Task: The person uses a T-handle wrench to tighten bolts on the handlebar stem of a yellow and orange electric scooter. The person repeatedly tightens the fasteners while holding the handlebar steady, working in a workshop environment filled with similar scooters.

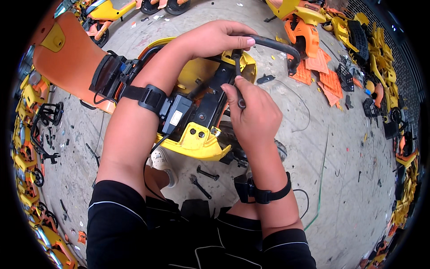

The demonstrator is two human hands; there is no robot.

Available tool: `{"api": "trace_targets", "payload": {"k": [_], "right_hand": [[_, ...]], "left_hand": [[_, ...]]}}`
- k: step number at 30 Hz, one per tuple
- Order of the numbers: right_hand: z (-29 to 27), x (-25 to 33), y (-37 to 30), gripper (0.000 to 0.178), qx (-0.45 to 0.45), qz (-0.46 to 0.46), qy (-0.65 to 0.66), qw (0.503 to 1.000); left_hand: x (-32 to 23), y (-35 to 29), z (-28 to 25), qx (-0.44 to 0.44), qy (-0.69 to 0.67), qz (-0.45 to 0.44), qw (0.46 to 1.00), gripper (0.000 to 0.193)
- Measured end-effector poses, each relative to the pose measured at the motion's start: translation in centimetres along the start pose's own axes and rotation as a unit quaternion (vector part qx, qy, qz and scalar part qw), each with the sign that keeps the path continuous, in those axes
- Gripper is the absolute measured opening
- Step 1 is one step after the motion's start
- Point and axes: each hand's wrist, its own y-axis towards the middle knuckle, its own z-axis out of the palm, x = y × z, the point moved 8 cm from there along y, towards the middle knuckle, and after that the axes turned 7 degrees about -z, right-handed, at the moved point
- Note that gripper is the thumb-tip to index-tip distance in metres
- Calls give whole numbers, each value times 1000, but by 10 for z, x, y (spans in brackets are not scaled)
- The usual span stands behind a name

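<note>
- 1 view: the left of 2 wide fisheye cameras worn side by side on the person's head.
- It faces steeply down and forward, over the black clothing [197, 246] at the lower edge.
- The left hand [215, 38], right hand [257, 116] and yellow vehicle body [201, 144] lie close below the lens.
- The concrete floor [351, 179] spreads farther off; scooters [107, 11] stand toward its far edge.
- The floor's left and right edges bend round the rim; all 4 corners are black.
</note>
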Motion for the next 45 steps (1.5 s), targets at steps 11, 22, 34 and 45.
{"api": "trace_targets", "payload": {"k": [11, 22, 34, 45], "right_hand": [[1, -3, 4, 31, 14, 30, 7, 999], [13, -51, -9, 24, -10, 266, 271, 925], [17, -108, -6, 32, -98, 350, 581, 728], [14, -70, -18, 21, -78, 283, 492, 820]], "left_hand": [[-1, 0, -1, -3, 16, -5, 1000, 46], [0, -1, -2, -6, 16, 1, 1000, 47], [3, 0, -2, -31, 52, 9, 998, 46], [-1, -2, -2, -26, 38, 27, 999, 49]]}}
